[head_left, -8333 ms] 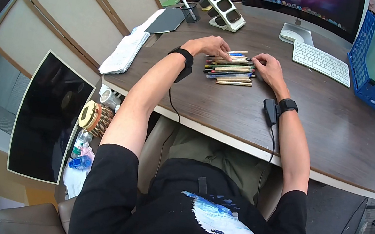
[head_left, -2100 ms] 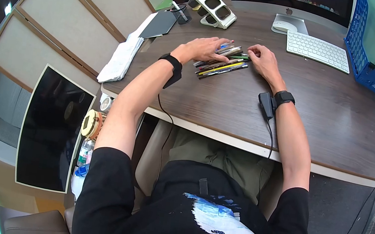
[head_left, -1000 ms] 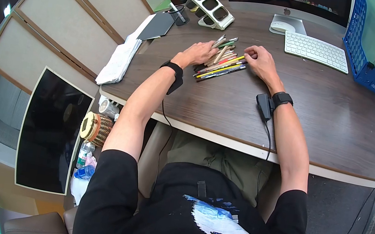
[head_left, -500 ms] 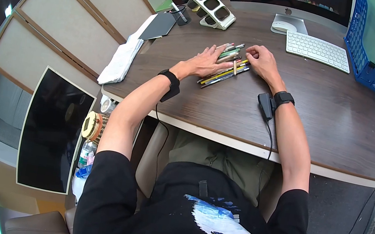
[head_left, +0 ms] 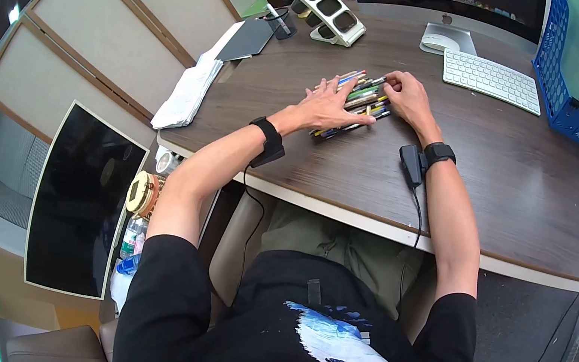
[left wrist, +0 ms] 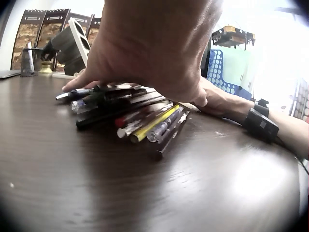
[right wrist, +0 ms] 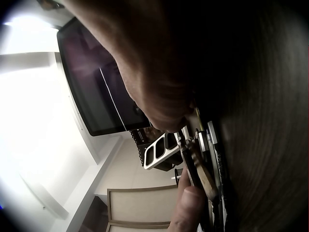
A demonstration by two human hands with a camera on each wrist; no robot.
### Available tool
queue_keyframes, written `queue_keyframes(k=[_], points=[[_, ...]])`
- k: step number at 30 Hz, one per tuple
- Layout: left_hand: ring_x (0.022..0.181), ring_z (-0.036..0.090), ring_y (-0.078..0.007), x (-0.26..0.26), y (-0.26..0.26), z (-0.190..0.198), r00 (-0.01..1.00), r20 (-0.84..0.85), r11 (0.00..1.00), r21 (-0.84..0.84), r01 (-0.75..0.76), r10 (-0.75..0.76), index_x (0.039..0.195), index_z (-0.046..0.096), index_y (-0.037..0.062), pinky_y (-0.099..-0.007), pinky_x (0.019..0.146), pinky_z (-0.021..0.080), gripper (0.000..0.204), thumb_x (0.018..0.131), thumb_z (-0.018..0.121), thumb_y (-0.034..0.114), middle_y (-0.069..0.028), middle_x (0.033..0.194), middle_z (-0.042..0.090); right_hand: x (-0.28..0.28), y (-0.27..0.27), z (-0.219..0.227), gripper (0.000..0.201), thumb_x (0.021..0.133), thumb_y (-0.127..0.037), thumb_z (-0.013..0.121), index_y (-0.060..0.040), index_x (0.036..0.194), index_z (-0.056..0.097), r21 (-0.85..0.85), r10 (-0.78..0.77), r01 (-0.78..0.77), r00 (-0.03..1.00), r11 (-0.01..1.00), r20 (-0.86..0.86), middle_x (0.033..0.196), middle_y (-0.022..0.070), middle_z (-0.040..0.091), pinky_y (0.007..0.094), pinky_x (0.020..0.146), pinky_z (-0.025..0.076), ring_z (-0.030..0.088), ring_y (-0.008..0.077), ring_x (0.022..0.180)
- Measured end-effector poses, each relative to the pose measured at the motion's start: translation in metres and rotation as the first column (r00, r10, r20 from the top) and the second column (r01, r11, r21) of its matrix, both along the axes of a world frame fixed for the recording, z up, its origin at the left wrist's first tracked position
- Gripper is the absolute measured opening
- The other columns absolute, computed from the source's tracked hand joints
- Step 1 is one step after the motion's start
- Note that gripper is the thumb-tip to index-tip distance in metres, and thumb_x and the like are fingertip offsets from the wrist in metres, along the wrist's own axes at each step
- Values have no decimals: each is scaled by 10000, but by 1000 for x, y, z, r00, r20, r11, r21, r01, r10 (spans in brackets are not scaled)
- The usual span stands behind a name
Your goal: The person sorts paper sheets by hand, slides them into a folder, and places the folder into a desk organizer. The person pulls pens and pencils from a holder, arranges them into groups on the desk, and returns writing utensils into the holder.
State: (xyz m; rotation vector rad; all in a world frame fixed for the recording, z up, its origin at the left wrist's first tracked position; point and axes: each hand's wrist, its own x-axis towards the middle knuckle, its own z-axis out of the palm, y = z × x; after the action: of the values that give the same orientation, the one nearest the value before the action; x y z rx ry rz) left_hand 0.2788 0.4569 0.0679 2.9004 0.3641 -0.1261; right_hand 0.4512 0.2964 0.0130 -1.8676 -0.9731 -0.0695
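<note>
Pens and pencils lie in a loose, roughly parallel heap on the desk, between the person's two hands. The left hand rests across their left part, fingers spread wide and nearly straight, thumb along the near side; it spans the heap rather than clasping anything, probably to keep the barrels from rolling apart. The right hand is at the right-hand ends, fingers bent inward, perhaps serving as a stop there; whether it pinches a pen cannot be told. At the heap's near edge, the left wrist view shows a yellow pencil beside a clear-barrelled pen, with a dark stick outermost.

Beyond the hands, a white three-compartment organizer stands tilted, likely so its contents can be reached from the chair. Beside it, a black mesh cup keeps a white marker upright. The white keyboard lies to the right, before the monitor, whose foot carries a white mouse. Farther right, a blue file basket props folders on edge; papers lie stacked at far left.
</note>
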Motion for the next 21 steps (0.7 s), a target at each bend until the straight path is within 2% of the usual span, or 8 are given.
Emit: queue_keyframes(k=[2, 5, 7, 8, 14, 18, 20, 21], points=[[1564, 198, -597, 4, -1, -5, 999, 22, 999, 4, -33, 33, 1714, 211, 116, -719, 1250, 212, 1304, 780, 630, 924, -316, 1713, 221, 0, 0, 0, 313, 942, -240, 678, -17, 1144, 766, 21, -3, 3, 1000, 1000, 7, 1081, 175, 736, 441, 941, 561, 724, 335, 1019], [1567, 183, -601, 12, 10, -8, 998, 32, 998, -9, 55, -55, 1717, 204, 140, -738, 1246, 187, 1232, 817, 642, 858, -297, 1732, 191, -1, -2, 1, 305, 944, -231, 675, -27, 1149, 768, -3, -1, 1, 1000, 1000, -7, 1073, 170, 734, 441, 942, 561, 722, 331, 1020], [1577, 170, -590, 11, 16, -3, 995, -32, 995, -49, 90, -91, 1722, 188, 181, -723, 1259, 177, 1110, 878, 631, 749, -275, 1747, 166, -1, -1, 1, 300, 944, -224, 671, -29, 1150, 768, 2, 5, -5, 1000, 1000, -5, 1069, 168, 733, 441, 942, 562, 722, 329, 1017], [1586, 166, -571, 8, 18, -2, 993, -53, 993, -47, 106, -108, 1721, 180, 198, -694, 1274, 185, 937, 962, 561, 591, -250, 1753, 162, 0, 0, 0, 296, 944, -217, 667, -31, 1151, 768, 7, 9, -9, 1000, 1000, 1, 1065, 165, 732, 441, 941, 562, 721, 328, 1015], [1604, 154, -535, 4, 30, -1, 978, -32, 976, -73, 204, -207, 1710, 198, 186, -687, 1274, 205, 766, 1015, 425, 416, -234, 1762, 148, 1, 0, -1, 287, 945, -193, 645, -27, 1144, 768, 29, 16, -16, 1000, 999, -5, 1074, 164, 733, 443, 941, 563, 724, 327, 1006], [1608, 143, -532, 1, 31, -3, 977, -6, 971, -105, 213, -215, 1716, 191, 192, -701, 1272, 182, 789, 1039, 454, 502, -250, 1763, 133, 2, 0, -2, 284, 947, -188, 640, -26, 1141, 768, 29, 13, -13, 1000, 999, 3, 1086, 167, 733, 439, 939, 564, 724, 325, 1006], [1569, 158, -608, -5, 24, -7, 986, 97, 990, -20, 138, -136, 1725, 191, 215, -801, 1207, 179, 965, 980, 526, 730, -309, 1739, 152, 1, 0, -2, 288, 947, -186, 637, -22, 1145, 766, 51, 18, -18, 1000, 999, 4, 1079, 178, 751, 433, 936, 568, 731, 327, 996], [1569, 158, -608, -8, 19, -8, 986, 93, 990, -21, 140, -138, 1725, 191, 215, -801, 1207, 179, 965, 980, 526, 730, -309, 1739, 152, 1, -1, -1, 288, 947, -186, 637, -22, 1145, 766, 50, 16, -16, 1000, 999, 0, 1079, 178, 751, 433, 936, 568, 731, 327, 996]])
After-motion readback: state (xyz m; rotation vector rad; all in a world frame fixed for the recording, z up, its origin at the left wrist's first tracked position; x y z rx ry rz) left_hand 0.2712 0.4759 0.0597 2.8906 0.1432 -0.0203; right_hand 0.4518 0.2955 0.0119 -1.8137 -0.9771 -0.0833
